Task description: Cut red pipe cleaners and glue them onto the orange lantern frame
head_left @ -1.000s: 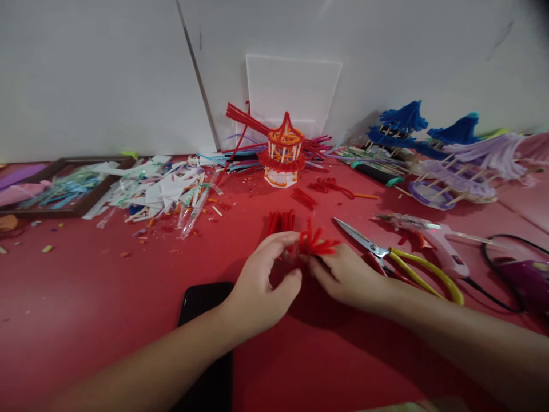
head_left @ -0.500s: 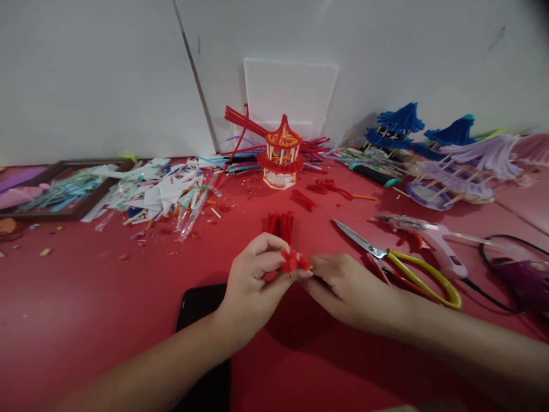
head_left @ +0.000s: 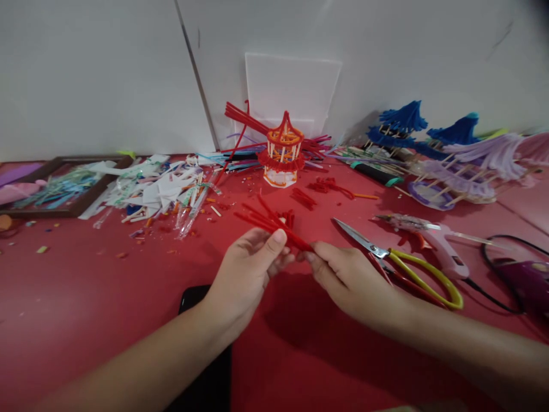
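Note:
A small bundle of red pipe cleaners (head_left: 294, 237) slants between my hands, its loose ends fanning out toward the upper left. My right hand (head_left: 347, 273) pinches the near end with thumb and fingertips. Lower along the strands, my left hand (head_left: 246, 274) has its thumb laid against them and its fingers curled beneath. Just behind the hands, more short red pipe cleaners (head_left: 290, 219) lie on the table, partly hidden. Farther back stands a small pavilion model (head_left: 283, 150) in orange and red, with pale sticks as pillars and a white base.
Scissors (head_left: 380, 252) and a pink glue gun (head_left: 444, 252) lie right of my right hand. A black phone (head_left: 201, 355) sits under my left forearm. Paper scraps (head_left: 158, 191) and a brown frame (head_left: 51, 214) are at left; blue (head_left: 401, 120) and lilac models (head_left: 463, 177) stand at right.
The red pipe cleaners have swung from pointing toward me to lying slantwise, ends to the upper left. My left hand has shifted slightly left and turned, its thumb now on top.

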Motion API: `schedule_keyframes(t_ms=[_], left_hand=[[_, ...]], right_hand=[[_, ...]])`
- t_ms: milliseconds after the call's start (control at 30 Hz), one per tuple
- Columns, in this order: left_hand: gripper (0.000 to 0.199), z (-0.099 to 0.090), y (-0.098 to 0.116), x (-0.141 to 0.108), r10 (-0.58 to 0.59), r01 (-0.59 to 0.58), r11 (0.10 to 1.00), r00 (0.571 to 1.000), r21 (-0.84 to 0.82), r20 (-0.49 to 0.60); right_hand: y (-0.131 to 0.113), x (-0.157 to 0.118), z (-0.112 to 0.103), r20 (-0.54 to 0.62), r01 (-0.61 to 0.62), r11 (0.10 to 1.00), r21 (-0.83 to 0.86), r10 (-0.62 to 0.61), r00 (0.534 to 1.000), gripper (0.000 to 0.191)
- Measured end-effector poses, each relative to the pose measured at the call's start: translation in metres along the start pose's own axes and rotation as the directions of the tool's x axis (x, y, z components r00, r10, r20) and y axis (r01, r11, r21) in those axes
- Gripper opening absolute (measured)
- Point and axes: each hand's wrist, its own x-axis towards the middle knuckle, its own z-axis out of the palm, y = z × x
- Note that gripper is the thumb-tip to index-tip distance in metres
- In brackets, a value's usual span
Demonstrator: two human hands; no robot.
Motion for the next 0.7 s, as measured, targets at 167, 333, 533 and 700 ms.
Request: schedule_keyframes(t_ms=[167, 333, 533, 700], left_hand=[[0.027, 0.0, -0.021, -0.017, -0.013, 0.0, 0.976, 0.998, 0.217, 0.062], [0.02, -0.001, -0.02, -0.014, 0.054, -0.072, 0.985, 0.992, 0.157, 0.115], [0.024, 0.003, -0.003, -0.005, -0.094, 0.101, 0.991, 0.992, -0.082, 0.087], [0.023, 0.005, -0.002, -0.008, -0.198, 0.214, 0.969, 0.972, -0.125, 0.126]], right_hand=[[0.003, -0.006, 0.009, -0.03, 0.161, 0.914, -0.371, -0.185, 0.982, 0.021], [-0.001, -0.008, 0.005, -0.049, 0.319, 0.902, -0.292, -0.347, 0.937, 0.028], [0.003, -0.006, -0.004, -0.248, 0.365, 0.926, -0.097, -0.377, 0.892, 0.02], [0.001, -0.007, -0.008, -0.255, 0.388, 0.919, -0.071, -0.392, 0.884, 0.015]])
